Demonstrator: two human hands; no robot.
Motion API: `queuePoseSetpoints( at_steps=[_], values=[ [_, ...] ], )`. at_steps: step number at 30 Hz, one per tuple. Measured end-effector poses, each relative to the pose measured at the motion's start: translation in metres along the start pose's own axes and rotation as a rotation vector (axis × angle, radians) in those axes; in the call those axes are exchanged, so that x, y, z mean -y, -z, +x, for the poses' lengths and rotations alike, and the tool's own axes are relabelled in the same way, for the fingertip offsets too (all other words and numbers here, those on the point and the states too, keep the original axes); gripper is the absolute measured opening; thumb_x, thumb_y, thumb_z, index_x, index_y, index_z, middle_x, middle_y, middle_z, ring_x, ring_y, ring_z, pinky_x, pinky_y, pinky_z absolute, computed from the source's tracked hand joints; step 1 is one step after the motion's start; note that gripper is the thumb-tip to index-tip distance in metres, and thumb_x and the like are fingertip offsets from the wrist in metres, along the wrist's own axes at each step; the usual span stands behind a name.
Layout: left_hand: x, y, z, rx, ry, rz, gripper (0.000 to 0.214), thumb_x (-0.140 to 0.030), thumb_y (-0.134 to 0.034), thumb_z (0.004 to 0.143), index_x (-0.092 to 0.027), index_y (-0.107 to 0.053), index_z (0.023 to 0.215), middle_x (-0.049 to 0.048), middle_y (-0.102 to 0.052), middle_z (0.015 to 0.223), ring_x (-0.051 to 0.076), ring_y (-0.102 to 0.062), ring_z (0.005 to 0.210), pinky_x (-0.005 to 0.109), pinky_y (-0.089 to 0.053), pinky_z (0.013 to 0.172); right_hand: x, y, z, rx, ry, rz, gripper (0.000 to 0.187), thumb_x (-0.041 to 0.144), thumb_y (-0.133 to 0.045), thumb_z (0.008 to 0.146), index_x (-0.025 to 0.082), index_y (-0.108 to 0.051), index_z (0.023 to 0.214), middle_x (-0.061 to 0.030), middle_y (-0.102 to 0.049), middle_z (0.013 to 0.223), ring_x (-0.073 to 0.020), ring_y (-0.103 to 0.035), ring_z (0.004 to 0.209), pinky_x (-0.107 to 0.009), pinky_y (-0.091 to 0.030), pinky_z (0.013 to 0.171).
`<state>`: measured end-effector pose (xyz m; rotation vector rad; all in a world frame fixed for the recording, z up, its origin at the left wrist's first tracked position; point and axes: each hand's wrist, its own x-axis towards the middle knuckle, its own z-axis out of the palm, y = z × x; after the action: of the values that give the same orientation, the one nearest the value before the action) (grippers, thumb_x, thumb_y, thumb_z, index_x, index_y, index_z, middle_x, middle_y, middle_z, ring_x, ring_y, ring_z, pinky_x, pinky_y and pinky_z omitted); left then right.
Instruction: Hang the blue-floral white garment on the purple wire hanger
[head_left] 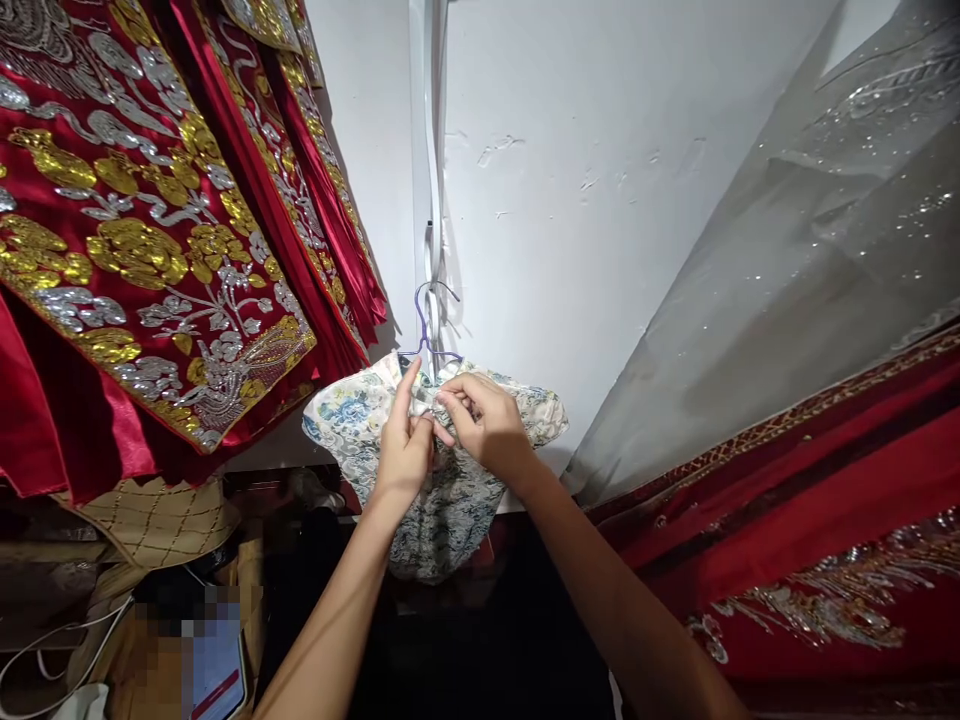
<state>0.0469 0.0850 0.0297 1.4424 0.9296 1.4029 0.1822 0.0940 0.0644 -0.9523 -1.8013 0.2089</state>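
The right hand [487,420] and left hand [407,455] each pinched a white-and-blue floral fabric top [450,500] near its upper edge, equally close; its long axis ran downward beneath a thin purple hanger [424,341].

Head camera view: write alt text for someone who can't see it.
A person's left hand and right hand touch the upper part of a pale floral garment on a purple hanger. Red embroidered clothing hangs at picture left; sheer glittering material and red embroidered fabric are at right.
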Motion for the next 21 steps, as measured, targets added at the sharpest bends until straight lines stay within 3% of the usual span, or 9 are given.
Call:
queuePoseSetpoints(
  at_steps=[3,6,9,12,15,18,21],
  values=[
    [0.026,0.003,-0.003,0.110,0.077,0.183,0.073,-0.026,-0.045,0.089,-0.024,-0.023,0.159,-0.0024,-0.067,0.063,0.011,-0.040,0.039,0.024,-0.040,0.048,0.001,0.016,0.002,-0.128,-0.128,0.132,0.018,0.033,-0.054,0.095,0.019,-0.064,0.089,-0.0015,-0.060,0.077,-0.0148,-0.053,0.068,-0.026,-0.041,0.062],
    [0.041,0.012,-0.010,0.227,0.110,0.386,0.063,-0.029,-0.040,0.094,-0.026,-0.031,0.156,-0.0008,-0.069,0.068,0.013,-0.048,0.044,0.025,-0.042,0.056,-0.007,0.052,0.000,-0.201,-0.227,0.260,0.019,0.036,-0.061,0.092,0.018,-0.065,0.088,-0.0009,-0.058,0.074,-0.0148,-0.053,0.068,-0.026,-0.041,0.062],
    [0.042,0.023,-0.011,0.188,0.058,0.587,0.054,-0.040,-0.040,0.098,-0.027,-0.042,0.150,-0.0007,-0.066,0.068,0.017,-0.058,0.058,0.026,-0.043,0.066,-0.026,0.091,-0.013,-0.185,-0.335,0.508,0.019,0.037,-0.068,0.086,0.018,-0.064,0.083,0.0004,-0.052,0.068,-0.0145,-0.050,0.064,-0.026,-0.041,0.060],
    [0.035,0.030,0.003,0.058,-0.019,0.757,0.044,-0.049,-0.042,0.097,-0.027,-0.057,0.133,-0.0002,-0.062,0.069,0.021,-0.062,0.070,0.029,-0.043,0.072,-0.044,0.112,-0.032,-0.139,-0.423,0.897,0.026,0.039,-0.070,0.080,0.020,-0.055,0.072,0.0014,-0.044,0.064,-0.0147,-0.046,0.059,-0.028,-0.043,0.057],
    [0.029,0.032,0.023,-0.189,-0.176,0.821,0.046,-0.055,-0.053,0.090,-0.022,-0.056,0.123,0.0076,-0.064,0.099,0.027,-0.060,0.099,0.036,-0.044,0.086,-0.055,0.104,-0.053,-0.334,-0.431,1.259,0.029,0.033,-0.067,0.081,0.022,-0.042,0.068,0.0036,-0.037,0.063,-0.0142,-0.045,0.057,-0.029,-0.048,0.059],
    [0.024,0.032,0.044,-0.417,-0.286,0.839,0.074,-0.057,-0.067,0.080,-0.020,-0.040,0.137,0.0162,-0.048,0.133,0.033,-0.044,0.126,0.046,-0.038,0.103,-0.059,0.077,-0.077,-0.611,-0.438,1.466,0.022,0.017,-0.060,0.083,0.022,-0.042,0.073,0.0055,-0.040,0.064,-0.0117,-0.048,0.057,-0.025,-0.051,0.062],
    [0.022,0.033,0.063,-0.380,-0.253,0.901,0.075,-0.055,-0.068,0.078,-0.025,-0.039,0.140,0.0154,-0.041,0.144,0.036,-0.035,0.135,0.051,-0.033,0.107,-0.064,0.049,-0.108,-0.751,-0.481,1.496,0.015,0.014,-0.058,0.085,0.022,-0.049,0.078,0.0056,-0.052,0.069,-0.0110,-0.056,0.063,-0.025,-0.054,0.068]
  ],
)
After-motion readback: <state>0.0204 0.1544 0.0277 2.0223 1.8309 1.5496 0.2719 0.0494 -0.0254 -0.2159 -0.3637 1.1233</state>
